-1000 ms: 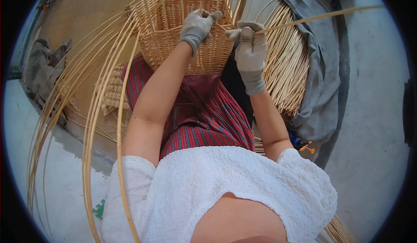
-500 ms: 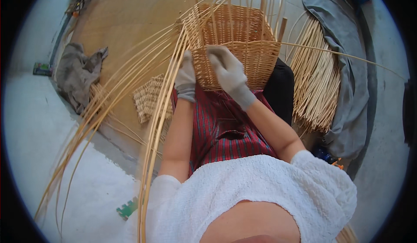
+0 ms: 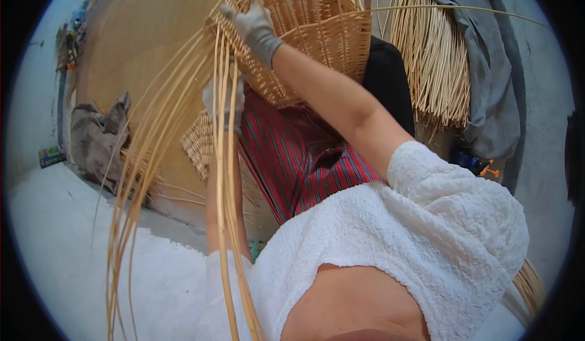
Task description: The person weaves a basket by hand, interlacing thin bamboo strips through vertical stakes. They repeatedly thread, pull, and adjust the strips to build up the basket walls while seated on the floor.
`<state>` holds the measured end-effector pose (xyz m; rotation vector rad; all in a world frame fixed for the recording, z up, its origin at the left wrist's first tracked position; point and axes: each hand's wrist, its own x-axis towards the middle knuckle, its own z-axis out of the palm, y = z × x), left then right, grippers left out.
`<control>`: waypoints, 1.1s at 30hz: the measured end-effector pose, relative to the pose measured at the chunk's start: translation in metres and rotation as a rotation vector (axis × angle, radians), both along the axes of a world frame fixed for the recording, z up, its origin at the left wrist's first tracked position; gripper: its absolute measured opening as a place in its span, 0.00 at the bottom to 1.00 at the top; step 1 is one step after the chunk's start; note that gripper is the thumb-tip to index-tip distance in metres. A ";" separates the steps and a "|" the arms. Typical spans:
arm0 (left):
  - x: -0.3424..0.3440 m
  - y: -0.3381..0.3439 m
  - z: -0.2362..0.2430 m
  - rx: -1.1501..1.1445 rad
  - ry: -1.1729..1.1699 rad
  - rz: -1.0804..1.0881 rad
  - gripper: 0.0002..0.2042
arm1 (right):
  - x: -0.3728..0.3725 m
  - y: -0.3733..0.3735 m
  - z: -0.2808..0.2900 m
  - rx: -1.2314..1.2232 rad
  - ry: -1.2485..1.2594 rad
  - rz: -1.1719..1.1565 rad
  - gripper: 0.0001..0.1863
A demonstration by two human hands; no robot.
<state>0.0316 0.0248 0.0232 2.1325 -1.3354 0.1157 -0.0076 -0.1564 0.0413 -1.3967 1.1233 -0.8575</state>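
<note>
A half-woven wicker basket (image 3: 332, 45), its upright stakes rising beyond the top of the view, rests tilted against my lap. My right hand (image 3: 253, 27), in a whitish glove with a grey cuff, reaches across to the basket's near left corner, with thumb and fingers closed about the rim there. Lower down, my left hand (image 3: 225, 100), gloved too, is beside the basket's left wall. Long loose canes (image 3: 222, 176) trail from that corner towards me and cross in front of the left hand, hiding most of its fingers.
A bundle of cut canes (image 3: 432, 55) lies at right beside a grey cloth (image 3: 490, 79). One long cane (image 3: 451, 6) sticks out rightward from the basket. A small woven piece (image 3: 198, 143) and a crumpled dark cloth (image 3: 97, 143) lie at left on a brown board (image 3: 140, 30).
My right hand has left the basket's front wall and moved up and left to its corner. The left hand has slid down and left. The basket and loose canes have shifted in view.
</note>
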 end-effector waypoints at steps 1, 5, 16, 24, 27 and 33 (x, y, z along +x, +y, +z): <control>0.011 0.001 -0.017 0.053 0.020 0.027 0.17 | 0.002 0.001 -0.002 -0.021 -0.033 -0.002 0.56; 0.043 -0.010 -0.052 0.328 -0.024 0.028 0.15 | 0.013 -0.004 0.002 -0.250 -0.403 0.010 0.28; 0.056 -0.023 -0.079 0.146 -0.133 -0.048 0.24 | 0.005 -0.037 0.114 -0.688 -0.027 0.598 0.28; 0.094 -0.024 -0.101 0.566 0.027 -0.043 0.28 | -0.107 -0.038 -0.038 0.090 -1.060 0.934 0.23; 0.101 -0.003 -0.121 0.482 0.034 -0.062 0.29 | -0.122 0.011 -0.039 -0.056 -0.876 0.707 0.22; 0.063 -0.005 -0.071 0.206 0.014 -0.106 0.27 | -0.170 -0.008 -0.028 0.144 -0.569 0.192 0.18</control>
